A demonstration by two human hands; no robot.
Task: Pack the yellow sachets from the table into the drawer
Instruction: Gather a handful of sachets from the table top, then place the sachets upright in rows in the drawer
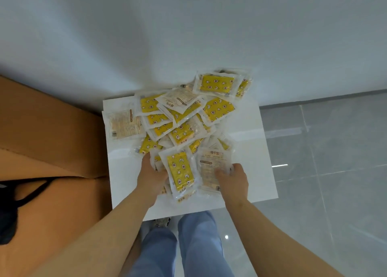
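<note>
- On the white tabletop lies a loose heap of yellow sachets. They overlap at all angles, from the near edge back to the wall.
- Most show a yellow face printed with stars and moons inside a clear wrapper. A few lie reversed, showing a pale back with small print.
- One reversed sachet lies flat at the left edge of the heap, just beside the cardboard box.
- At the far right, a topmost sachet lies against the wall, on others.
- The left hand reaches into the near left side of the heap. It touches the left edge of a near yellow sachet, which stands lengthwise towards the person. Its fingers are buried among the wrappers — I cannot tell whether it grips anything.
- The right hand holds a pale-backed sachet just right of that yellow one. The thumb lies across the printed face and the fingers curl round the right edge.
- Both forearms are bare.
- Below the tabletop's near edge are legs in blue jeans.
- A glossy grey tiled floor spreads to the right.
- Something black with a strap lies against the box at the lower left — too dark to identify.
</note>
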